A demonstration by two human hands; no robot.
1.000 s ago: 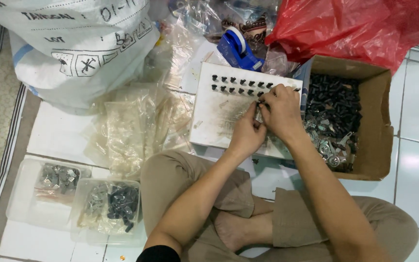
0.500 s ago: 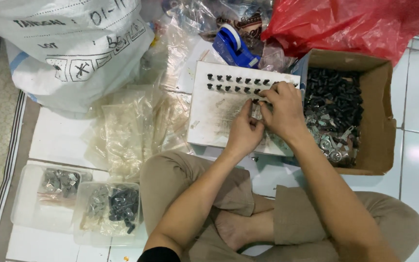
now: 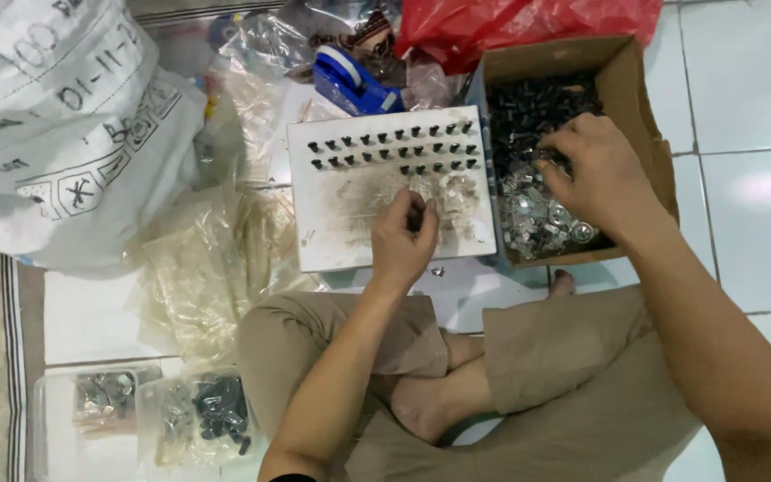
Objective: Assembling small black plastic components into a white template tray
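left hand [image 3: 403,236] pinches a small dark part [image 3: 414,219] over the white board [image 3: 332,228]. right hand [image 3: 595,174] is curled into the box [image 3: 644,98], contents unclear. seat each part upright, rows aligned.

The right hand [image 3: 595,178] hides its fingertips in the box [image 3: 640,98] — small parts there perhaps caps, too blurred.

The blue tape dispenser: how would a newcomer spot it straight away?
Start at the white board studded with rows of small black parts in front of the seated person. Just beyond its far edge, among clear plastic bags, lies the tape dispenser. It is the only bright blue thing there.
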